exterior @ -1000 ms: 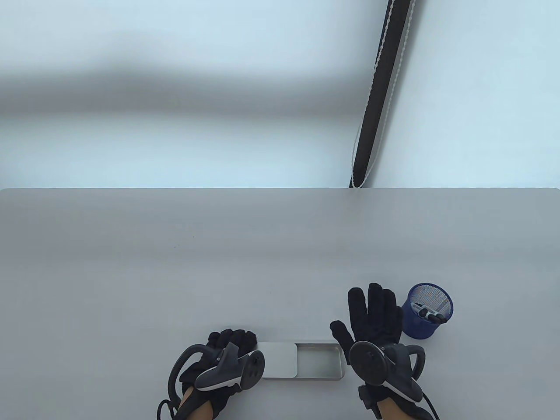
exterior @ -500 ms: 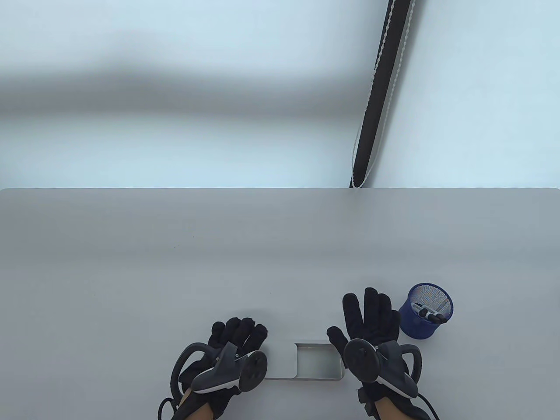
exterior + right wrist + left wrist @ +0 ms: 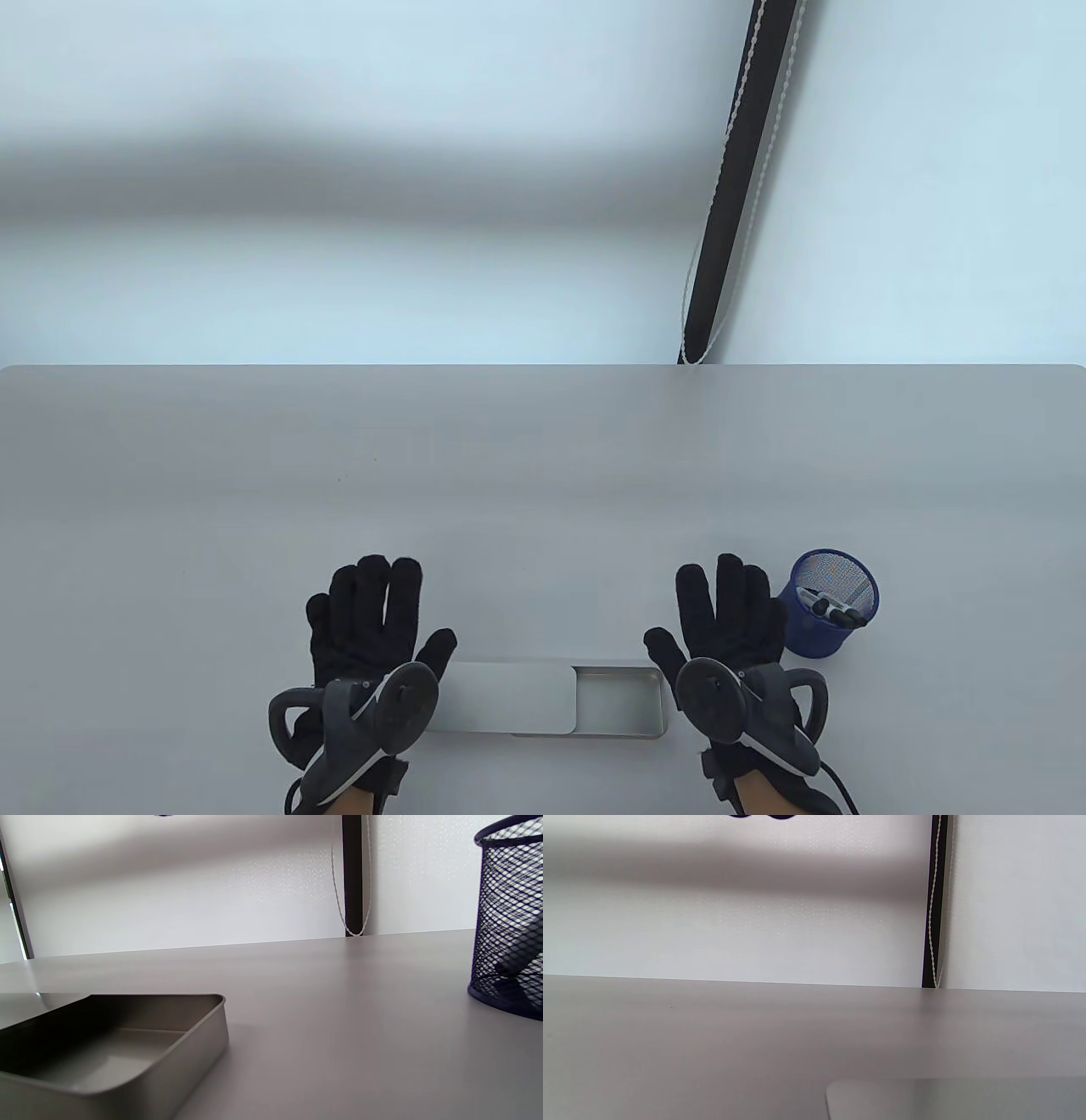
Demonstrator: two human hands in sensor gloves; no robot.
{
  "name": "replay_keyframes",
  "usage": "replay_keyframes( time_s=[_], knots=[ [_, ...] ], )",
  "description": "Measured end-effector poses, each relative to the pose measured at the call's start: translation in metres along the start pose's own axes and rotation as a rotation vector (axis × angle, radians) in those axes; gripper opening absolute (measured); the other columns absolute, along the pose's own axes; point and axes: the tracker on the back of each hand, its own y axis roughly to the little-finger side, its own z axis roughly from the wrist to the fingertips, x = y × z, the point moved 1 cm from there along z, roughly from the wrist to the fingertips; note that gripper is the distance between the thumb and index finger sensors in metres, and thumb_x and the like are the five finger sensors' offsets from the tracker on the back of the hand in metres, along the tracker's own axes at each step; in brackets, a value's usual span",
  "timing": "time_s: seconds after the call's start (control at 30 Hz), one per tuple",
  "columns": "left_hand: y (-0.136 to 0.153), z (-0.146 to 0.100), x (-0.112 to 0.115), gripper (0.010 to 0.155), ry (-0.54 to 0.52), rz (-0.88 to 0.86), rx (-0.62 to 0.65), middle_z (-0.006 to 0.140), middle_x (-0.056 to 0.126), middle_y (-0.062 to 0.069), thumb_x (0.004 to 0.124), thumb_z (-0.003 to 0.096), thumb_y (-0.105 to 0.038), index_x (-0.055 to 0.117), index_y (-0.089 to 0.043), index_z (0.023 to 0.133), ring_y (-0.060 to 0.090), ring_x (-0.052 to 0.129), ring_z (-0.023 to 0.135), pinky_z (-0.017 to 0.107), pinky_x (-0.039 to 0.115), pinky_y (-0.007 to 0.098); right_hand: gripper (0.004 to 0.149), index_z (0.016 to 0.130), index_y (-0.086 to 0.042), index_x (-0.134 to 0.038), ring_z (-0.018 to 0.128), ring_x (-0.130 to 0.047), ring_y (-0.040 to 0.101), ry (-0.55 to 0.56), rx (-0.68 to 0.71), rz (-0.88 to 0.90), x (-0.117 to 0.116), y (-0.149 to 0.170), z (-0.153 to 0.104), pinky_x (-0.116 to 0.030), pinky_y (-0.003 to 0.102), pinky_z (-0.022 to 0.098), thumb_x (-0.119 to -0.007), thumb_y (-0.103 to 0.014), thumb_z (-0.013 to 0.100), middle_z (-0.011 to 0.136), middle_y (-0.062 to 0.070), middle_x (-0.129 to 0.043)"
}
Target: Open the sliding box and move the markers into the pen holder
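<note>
The metal sliding box (image 3: 619, 700) lies near the table's front edge, its lid (image 3: 509, 698) slid left and the uncovered right part showing no markers. The right wrist view looks into the bare box (image 3: 110, 1052). Black markers (image 3: 836, 609) stand in the blue mesh pen holder (image 3: 827, 604), seen at the right edge in the right wrist view as the holder (image 3: 509, 916). My left hand (image 3: 365, 607) lies flat with fingers spread, left of the lid. My right hand (image 3: 725, 607) lies flat between box and holder. Neither holds anything.
The grey table (image 3: 509, 475) ends at a far edge against a pale wall. A black pole with a bead cord (image 3: 730, 187) hangs behind the far edge at the right.
My left hand has let go of the lid's left end, moved left and forward, and spread flat. The right hand has barely shifted.
</note>
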Motion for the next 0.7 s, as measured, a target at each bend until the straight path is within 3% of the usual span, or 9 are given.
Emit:
replay_keyframes(
  time_s=[0.23, 0.7],
  knots=[
    [0.001, 0.006, 0.024, 0.083, 0.156, 0.048, -0.006, 0.127, 0.033, 0.02, 0.038, 0.0536, -0.068, 0.016, -0.022, 0.12, 0.047, 0.041, 0.113, 0.08, 0.041, 0.062, 0.074, 0.118, -0.001, -0.022, 0.1, -0.01, 0.064, 0.005, -0.013, 0.006, 0.001, 0.005, 0.0, -0.02, 0.077, 0.067, -0.049, -0.047, 0.068, 0.111, 0.04, -0.007],
    [-0.008, 0.009, 0.039, 0.085, 0.211, 0.088, 0.037, 0.126, 0.034, 0.019, 0.044, 0.0525, -0.069, 0.018, -0.023, 0.119, 0.046, 0.042, 0.112, 0.08, 0.042, 0.061, 0.073, 0.118, -0.001, -0.022, 0.1, -0.009, 0.063, 0.007, -0.01, -0.001, 0.001, 0.004, 0.0, -0.02, 0.077, 0.067, -0.05, -0.046, 0.068, 0.111, 0.04, -0.007]
  ],
)
